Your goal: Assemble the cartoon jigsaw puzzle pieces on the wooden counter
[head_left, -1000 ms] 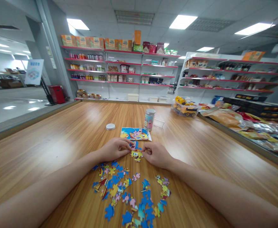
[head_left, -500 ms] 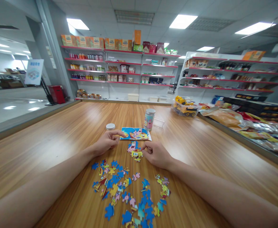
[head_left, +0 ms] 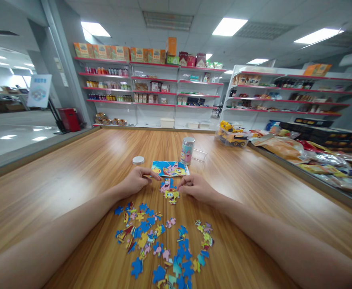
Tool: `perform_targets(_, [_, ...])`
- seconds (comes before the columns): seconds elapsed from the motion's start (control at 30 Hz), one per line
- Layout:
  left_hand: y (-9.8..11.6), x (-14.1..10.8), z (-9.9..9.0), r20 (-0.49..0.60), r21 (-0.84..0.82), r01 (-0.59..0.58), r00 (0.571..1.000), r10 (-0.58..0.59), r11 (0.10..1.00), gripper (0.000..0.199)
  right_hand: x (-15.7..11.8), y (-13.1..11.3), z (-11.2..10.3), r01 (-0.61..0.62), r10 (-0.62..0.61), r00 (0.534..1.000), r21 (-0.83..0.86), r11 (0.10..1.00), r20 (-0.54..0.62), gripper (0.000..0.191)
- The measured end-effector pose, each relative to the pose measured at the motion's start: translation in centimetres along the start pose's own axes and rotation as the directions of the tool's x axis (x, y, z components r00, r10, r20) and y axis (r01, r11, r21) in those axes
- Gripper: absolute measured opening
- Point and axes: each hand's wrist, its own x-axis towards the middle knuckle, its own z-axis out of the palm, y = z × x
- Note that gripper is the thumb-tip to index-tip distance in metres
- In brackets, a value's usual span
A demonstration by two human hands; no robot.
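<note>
A small joined patch of jigsaw puzzle (head_left: 171, 196), with a pink and a yellow cartoon figure, lies on the wooden table between my hands. At its right edge is my right hand (head_left: 199, 188), fingers curled together; whatever they may pinch is hidden. My left hand (head_left: 135, 180) hovers at the patch's upper left, index finger stretched out and thumb apart, holding nothing visible. Just beyond lies the printed reference picture (head_left: 170, 169). Loose puzzle pieces (head_left: 142, 241) spread over the table nearer to me, many blue, others yellow or pink.
Behind the picture stands a cartoon-printed tin (head_left: 187, 151), with a thin wire frame (head_left: 200, 155) beside it. A round silver lid (head_left: 138, 160) lies to the left. Farther right are a clear tub of yellow toy trucks (head_left: 232, 136) and packaged snacks (head_left: 284, 148). Stocked shelves (head_left: 154, 92) line the back.
My left index finger has moved from the reference picture's left edge down towards the joined patch. My right hand stays at the patch's right edge. The whole view has shifted slightly.
</note>
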Motion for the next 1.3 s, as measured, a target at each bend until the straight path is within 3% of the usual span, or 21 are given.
perform_targets(0.1, [-0.3, 0.2, 0.1, -0.016, 0.001, -0.007, 1.000, 0.007, 1.000, 0.019, 0.1, -0.4, -1.7, -0.149, 0.119, 0.973, 0.144, 0.978, 0.197, 0.026])
perform_targets(0.23, [-0.5, 0.2, 0.2, 0.000, -0.003, -0.023, 1.000, 0.023, 1.000, 0.020, -0.4, -1.5, -3.5, -0.219, 0.261, 0.819, -0.142, 0.965, 0.511, 0.037])
perform_targets(0.3, [-0.4, 0.2, 0.3, 0.016, -0.004, -0.027, 1.000, 0.027, 1.000, 0.020, -0.8, -2.4, -3.6, -0.220, 0.356, 0.760, -0.300, 0.928, 0.544, 0.040])
perform_targets(0.43, [-0.1, 0.1, 0.4, 0.026, -0.010, -0.021, 0.999, 0.021, 1.000, 0.023, -1.3, -4.1, -2.9, -0.229, 0.500, 0.698, -0.501, 0.834, 0.513, 0.042])
perform_targets(0.5, [0.1, 0.0, 0.5, 0.022, -0.005, -0.015, 1.000, 0.015, 1.000, 0.024, -1.5, -4.6, -2.4, -0.213, 0.538, 0.703, -0.584, 0.783, 0.465, 0.044])
perform_targets(0.67, [0.5, -0.2, 0.5, 0.018, 0.017, -0.009, 1.000, 0.009, 1.000, 0.025, -1.9, -4.9, -1.7, -0.057, 0.465, 0.795, -0.717, 0.695, 0.388, 0.054])
perform_targets(0.73, [0.6, -0.2, 0.5, 0.021, 0.023, -0.005, 1.000, 0.004, 1.000, 0.025, -1.9, -4.8, -1.9, -0.017, 0.457, 0.769, -0.700, 0.714, 0.447, 0.056])
perform_targets(0.8, [0.6, -0.2, 0.5, 0.025, 0.028, -0.002, 1.000, 0.001, 1.000, 0.024, -1.9, -4.8, -2.1, -0.024, 0.480, 0.713, -0.667, 0.745, 0.511, 0.055])
perform_targets(0.87, [0.5, -0.2, 0.4, 0.029, 0.030, -0.003, 1.000, 0.002, 1.000, 0.024, -1.9, -5.0, -2.1, -0.054, 0.517, 0.683, -0.670, 0.741, 0.516, 0.055])
perform_targets(1.03, [0.3, -0.1, 0.3, 0.037, 0.037, 0.000, 0.999, -0.001, 0.999, 0.023, -2.4, -5.7, -1.2, -0.051, 0.487, 0.777, -0.730, 0.681, 0.400, 0.062])
perform_targets(1.17, [0.3, -0.1, 0.3, 0.035, 0.044, 0.001, 0.999, -0.003, 0.999, 0.022, -2.7, -6.0, -0.7, 0.013, 0.472, 0.772, -0.753, 0.658, 0.425, 0.072])
perform_targets(1.3, [0.6, -0.2, 0.4, 0.033, 0.053, 0.003, 0.999, -0.005, 0.999, 0.023, -3.4, -6.2, 0.4, 0.085, 0.323, 0.906, -0.864, 0.496, 0.274, 0.086])
